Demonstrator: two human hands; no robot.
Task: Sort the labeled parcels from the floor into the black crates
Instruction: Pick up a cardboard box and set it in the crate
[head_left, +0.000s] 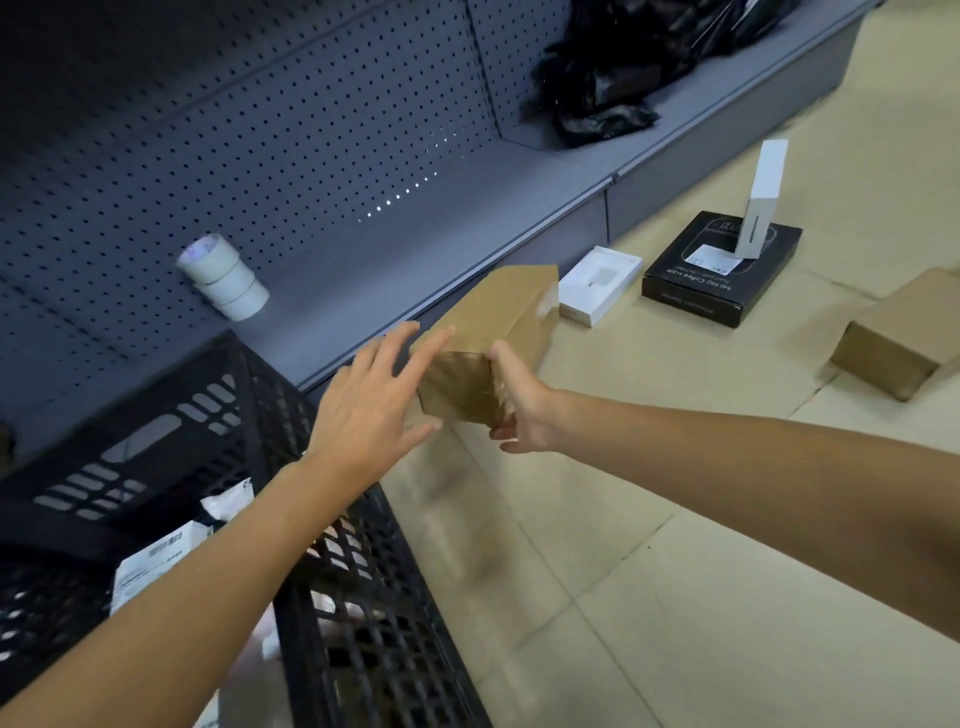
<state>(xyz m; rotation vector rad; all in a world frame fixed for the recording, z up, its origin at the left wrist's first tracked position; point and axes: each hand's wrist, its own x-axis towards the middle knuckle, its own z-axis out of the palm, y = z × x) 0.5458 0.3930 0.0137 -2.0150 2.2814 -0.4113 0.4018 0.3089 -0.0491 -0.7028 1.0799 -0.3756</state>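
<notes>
- Beige tiled floor (675, 597) beside grey pegboard shelving (311, 130).
- One plain brown parcel (488, 343), long, lifted off the floor: right hand (519, 410) grips its near end; left hand (369, 410), fingers spread, touches its left side.
- One black crate (332, 597) under the left forearm, holding labelled packets.
- Beyond the hands on the floor: one white box (597, 283), one black box (722, 270), one brown box (898, 343).

cardboard boxes (488, 343) – 2 | white boxes (597, 283) – 2 | black crate (363, 597) – 1
</notes>
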